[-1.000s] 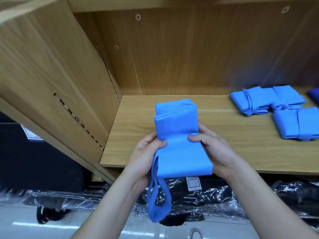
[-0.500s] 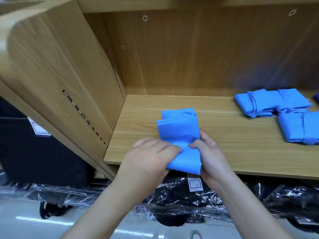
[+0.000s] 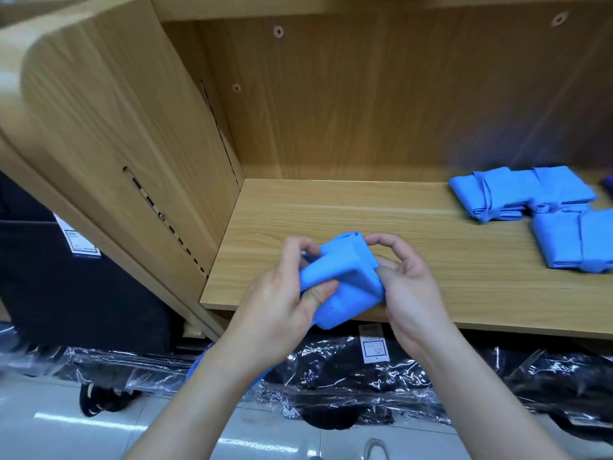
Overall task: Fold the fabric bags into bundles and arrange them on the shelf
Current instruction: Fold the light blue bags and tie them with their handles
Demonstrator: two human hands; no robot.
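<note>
A blue fabric bag [image 3: 345, 277], folded into a short thick bundle, sits at the front edge of the wooden shelf [image 3: 431, 260]. My left hand [image 3: 282, 293] grips its left side, thumb pressed on the fabric and fingers curled over the top. My right hand [image 3: 408, 280] holds the right side, fingers curled above the fold. A blue strap end [image 3: 199, 366] shows under my left forearm. Two finished blue bundles lie at the shelf's right: one at the back [image 3: 517, 194], one nearer [image 3: 577, 240].
The shelf's wooden side panel [image 3: 116, 134] rises on the left and the back panel [image 3: 365, 94] behind. Black items in clear plastic wrapping [image 3: 348, 383] lie on the floor below the shelf edge. A dark box with a white label [image 3: 76, 240] stands at the left.
The bag has been folded shorter, from a long strip into a compact bundle. Both hands have closed in around it, and the hanging strap is now mostly out of sight.
</note>
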